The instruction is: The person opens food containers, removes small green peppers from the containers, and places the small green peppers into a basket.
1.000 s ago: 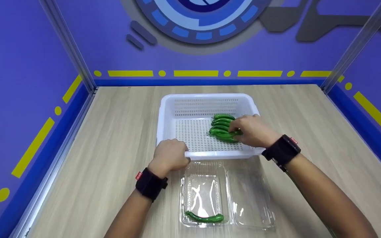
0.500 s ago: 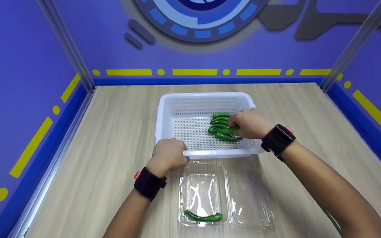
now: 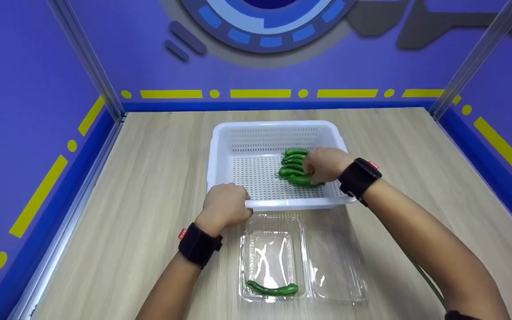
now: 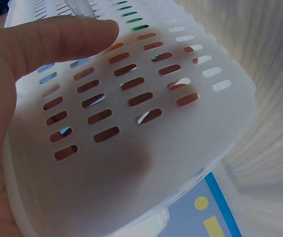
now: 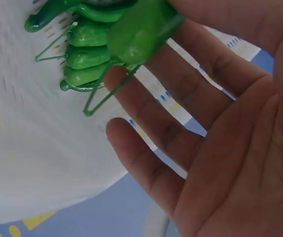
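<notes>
From the head view, one pepper already lies at the near end of the clear tray, in its left half, while the right half, the open lid, holds nothing; the rest of the peppers are bunched in the white basket, towards its right side, so I judge the moving-over barely begun, with one across and the pile left. In that pile I count about five, though the right hand covers their right ends and there may be one more beneath. The left hand grips the basket's near rim, fingers curled over the edge. The right hand sits on the pile with fingers bent round one pepper. One basket, one tray, two hands, each with a black wrist strap, all on the wood table. The left wrist view shows only the basket's slotted wall close up, the thumb pressed flat along it and the fingers showing dimly through the slots from inside. In the right wrist view a pepper is held at the top of the frame near the fingertips, the lower fingers loosely spread and empty, and three or four more peppers lie side by side on the basket floor, thin stems pointing outward.
</notes>
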Available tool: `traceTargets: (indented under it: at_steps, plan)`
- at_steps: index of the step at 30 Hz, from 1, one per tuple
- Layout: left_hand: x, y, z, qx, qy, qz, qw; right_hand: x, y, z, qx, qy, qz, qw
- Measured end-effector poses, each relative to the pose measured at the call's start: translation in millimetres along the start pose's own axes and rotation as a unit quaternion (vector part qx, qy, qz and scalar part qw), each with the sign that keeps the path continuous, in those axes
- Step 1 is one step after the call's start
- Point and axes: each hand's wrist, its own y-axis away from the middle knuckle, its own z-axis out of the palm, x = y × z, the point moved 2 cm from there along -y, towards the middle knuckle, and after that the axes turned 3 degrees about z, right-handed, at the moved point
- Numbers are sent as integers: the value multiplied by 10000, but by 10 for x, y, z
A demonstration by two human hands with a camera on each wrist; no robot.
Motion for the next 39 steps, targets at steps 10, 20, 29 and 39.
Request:
traceTargets:
  at_steps: [10, 20, 29, 39]
  plan:
    - [-10, 11, -2, -64, 50, -1, 10000, 5, -97, 64, -394, 327, 377, 9980]
    - [0, 11, 9, 91, -16, 61, 9999, 16, -186, 201, -330, 402, 408, 9978]
    - [-9, 12, -2, 105, -84, 46, 9999, 33, -242, 241, -328, 390, 356, 9981]
    - [-5, 8, -3, -24, -10, -17, 10000, 28, -300, 322, -539, 317, 518, 9967]
